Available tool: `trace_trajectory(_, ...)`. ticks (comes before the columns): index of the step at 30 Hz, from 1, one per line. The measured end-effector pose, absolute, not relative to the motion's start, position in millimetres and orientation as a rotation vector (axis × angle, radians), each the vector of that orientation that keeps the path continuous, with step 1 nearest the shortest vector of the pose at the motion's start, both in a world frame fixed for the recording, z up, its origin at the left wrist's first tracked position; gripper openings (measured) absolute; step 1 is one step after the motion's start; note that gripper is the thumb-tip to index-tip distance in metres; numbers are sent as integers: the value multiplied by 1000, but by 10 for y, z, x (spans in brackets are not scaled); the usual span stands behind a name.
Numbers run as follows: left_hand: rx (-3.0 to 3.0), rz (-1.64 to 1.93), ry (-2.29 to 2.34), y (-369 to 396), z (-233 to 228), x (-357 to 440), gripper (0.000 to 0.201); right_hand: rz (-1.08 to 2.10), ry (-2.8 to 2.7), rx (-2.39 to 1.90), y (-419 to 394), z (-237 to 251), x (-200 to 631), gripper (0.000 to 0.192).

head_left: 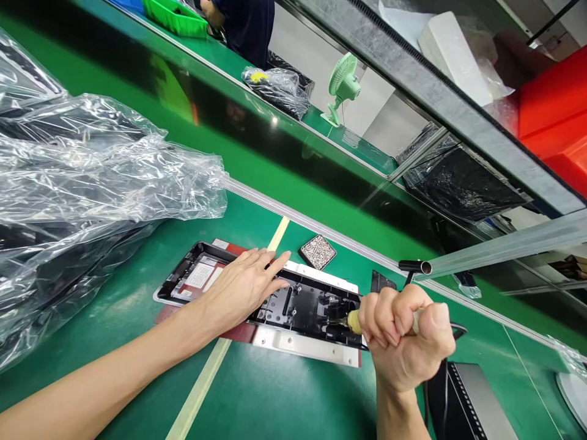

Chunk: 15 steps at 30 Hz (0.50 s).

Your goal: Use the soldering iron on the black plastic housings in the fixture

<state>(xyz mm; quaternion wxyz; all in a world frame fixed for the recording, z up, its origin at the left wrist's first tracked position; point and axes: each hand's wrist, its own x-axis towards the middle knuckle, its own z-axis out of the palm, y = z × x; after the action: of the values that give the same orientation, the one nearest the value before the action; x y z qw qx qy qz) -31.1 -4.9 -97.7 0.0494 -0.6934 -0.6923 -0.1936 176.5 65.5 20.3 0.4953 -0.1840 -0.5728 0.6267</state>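
A long black plastic housing [300, 305] lies on a white and dark red fixture [302, 348] on the green bench. My left hand [247, 284] rests flat across the housing's middle, fingers stretched out and holding nothing. My right hand [406, 333] is wrapped in a fist around a corded soldering iron [354, 322] with a yellowish handle. Its metal tip points left, down into the right end of the housing; whether it touches the plastic I cannot tell. A white label [199, 275] shows inside the housing's left end.
A small box of tiny metal parts [318, 252] sits behind the fixture. Beside my right hand are a black tube holder [415, 267] and a black box [477, 400]. Plastic-wrapped parts [105, 171] fill the left. Across the bench are a green fan [343, 82] and another person [247, 27].
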Motion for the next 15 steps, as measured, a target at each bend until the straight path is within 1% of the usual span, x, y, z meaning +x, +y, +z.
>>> trace_trajectory(15, -2163, -594, -2134, -37, -994, -310, 57, 1511, -1378, -454, 620, 206, 1717, 48)
